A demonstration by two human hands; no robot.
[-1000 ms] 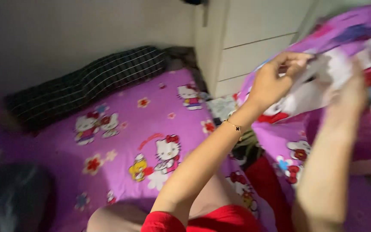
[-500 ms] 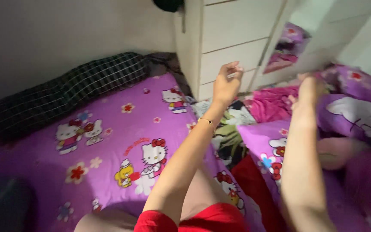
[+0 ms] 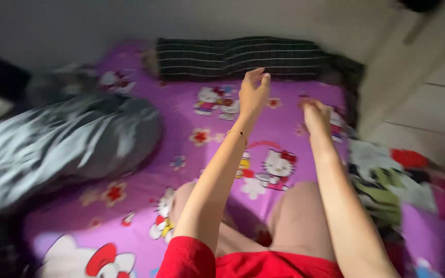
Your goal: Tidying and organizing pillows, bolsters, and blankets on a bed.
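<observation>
Both my arms reach forward over a bed with a purple cartoon-print sheet (image 3: 145, 170). My left hand (image 3: 253, 92) is raised with its fingers loosely together and holds nothing. Beside it, my right hand (image 3: 316, 116) is curled and blurred, and I see nothing in it. A dark checked bolster pillow (image 3: 233, 56) lies along the wall just beyond both hands. A thin bracelet (image 3: 240, 133) circles my left wrist. My bare knees and red clothing (image 3: 243, 262) show at the bottom.
A crumpled grey blanket (image 3: 63, 144) is heaped at the left of the bed. A white cabinet (image 3: 428, 82) stands at the right. Patterned fabrics (image 3: 392, 180) lie bunched beside it at the bed's right edge.
The view has swung left from the cabinet side to the bed. My hands let go of the purple printed fabric held up a second ago and now reach empty toward the checked pillow.
</observation>
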